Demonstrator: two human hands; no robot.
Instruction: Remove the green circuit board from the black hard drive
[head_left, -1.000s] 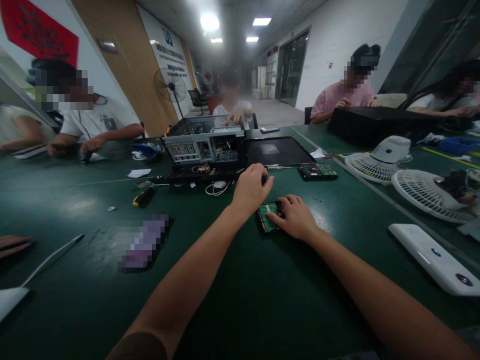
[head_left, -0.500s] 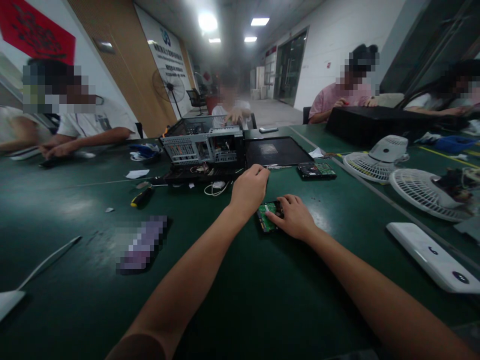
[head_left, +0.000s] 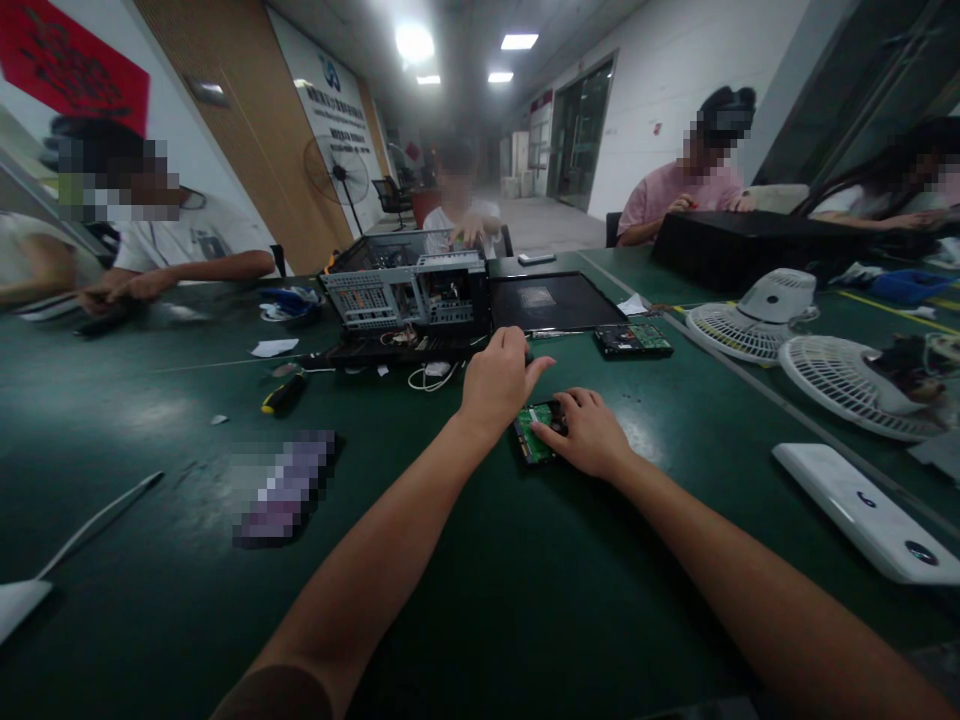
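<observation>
A small hard drive (head_left: 531,440) lies board-side up, its green circuit board showing, on the dark green table (head_left: 480,600). My right hand (head_left: 591,432) rests on the drive's right part, fingers curled over it and pressing it down. My left hand (head_left: 499,380) hovers just behind and left of the drive, fingers curled in and thumb sticking out to the right. What it holds, if anything, is hidden. A thin metal tool (head_left: 551,334) lies on the table just beyond that hand.
An open computer case (head_left: 409,290) and its black side panel (head_left: 551,300) sit behind my hands. A second drive (head_left: 634,341) lies right of the panel. A yellow-black screwdriver (head_left: 283,393) is at left; two white fans (head_left: 757,315) and a white device (head_left: 862,510) are at right. Several people sit around the table.
My left hand reached a little forward toward the thin tool, then drew back slightly with its thumb now out. My right hand has stayed on the drive.
</observation>
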